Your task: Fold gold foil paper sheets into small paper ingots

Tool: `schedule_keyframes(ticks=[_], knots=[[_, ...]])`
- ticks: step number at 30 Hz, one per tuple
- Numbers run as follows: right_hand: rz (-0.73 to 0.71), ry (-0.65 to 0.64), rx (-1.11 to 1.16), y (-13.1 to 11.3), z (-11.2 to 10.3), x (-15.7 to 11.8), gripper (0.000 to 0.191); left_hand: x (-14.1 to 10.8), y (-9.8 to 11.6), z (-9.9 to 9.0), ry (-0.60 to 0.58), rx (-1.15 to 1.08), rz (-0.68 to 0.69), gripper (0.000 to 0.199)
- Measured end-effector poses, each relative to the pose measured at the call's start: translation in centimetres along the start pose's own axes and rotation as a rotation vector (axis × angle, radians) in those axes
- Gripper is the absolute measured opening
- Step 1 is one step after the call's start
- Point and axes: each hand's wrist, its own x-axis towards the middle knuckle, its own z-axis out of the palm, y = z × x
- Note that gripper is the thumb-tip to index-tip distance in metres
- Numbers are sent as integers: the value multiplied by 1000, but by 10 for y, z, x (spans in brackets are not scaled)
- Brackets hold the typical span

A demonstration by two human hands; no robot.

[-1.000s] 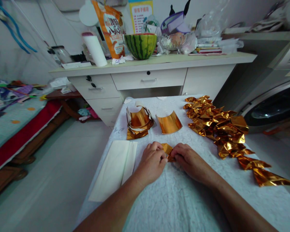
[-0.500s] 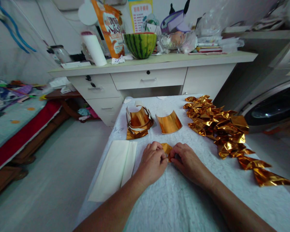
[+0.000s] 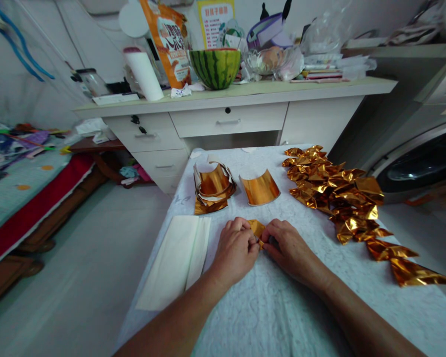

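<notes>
A small piece of gold foil paper [image 3: 256, 227] sits between my two hands near the middle of the table. My left hand [image 3: 237, 246] pinches its left side with curled fingers. On the right edge, the fingers of my right hand [image 3: 283, 244] are closed as well. My fingers cover much of the piece. Beyond them lie a curved gold foil sheet [image 3: 260, 189] and a curled stack of gold foil sheets [image 3: 213, 184] with pale backs. Folded gold foil pieces [image 3: 334, 191] run in a long pile down the right side.
Folded white paper [image 3: 174, 263] lies left of my left hand on the pale cloth-covered table [image 3: 267, 317]. Behind stands a white desk [image 3: 228, 120] with a halved watermelon [image 3: 215, 69] on it. A front-loading washing machine [image 3: 427, 144] is at the right.
Both hands stay in place, gripping the gold foil paper with only tiny finger movement. The other pieces on the table have not moved.
</notes>
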Motion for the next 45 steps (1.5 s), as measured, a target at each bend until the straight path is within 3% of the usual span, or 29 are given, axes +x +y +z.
schedule_keyframes(ticks=[32,45], knots=[[42,11,-126,-8,5,-2,5,0,-2,-1,15,-42,-9,13],[62,6,-172,-11,8,-1,4,2,-7,-6,-49,-121,3,13]])
